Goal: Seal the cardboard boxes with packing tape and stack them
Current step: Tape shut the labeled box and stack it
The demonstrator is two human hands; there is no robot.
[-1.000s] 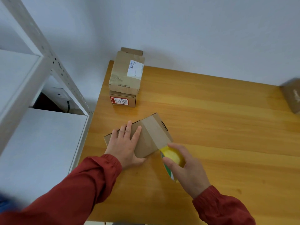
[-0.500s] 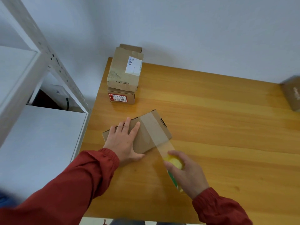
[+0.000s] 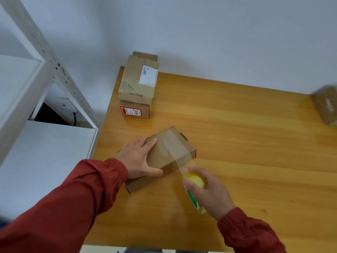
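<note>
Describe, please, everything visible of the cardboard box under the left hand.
The cardboard box is plain brown and low, lying flat and askew on the wooden table. A clear tape strip crosses its top and runs off the near edge to the yellow tape roll the right hand holds. The left hand presses flat on it.

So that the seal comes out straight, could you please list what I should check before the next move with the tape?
1. Box held steady: left hand lies flat on the cardboard box. Ok.
2. Roll gripped: right hand holds the tape roll. Ok.
3. Tape strip runs across the box top and over its near edge, stretched to the roll. Ok.
4. Strip pressed down without creases: cannot tell.
5. Strip cut from the roll: not ok, the two are joined.
6. Stack of boxes at the far left corner has a free top. Ok.
</note>
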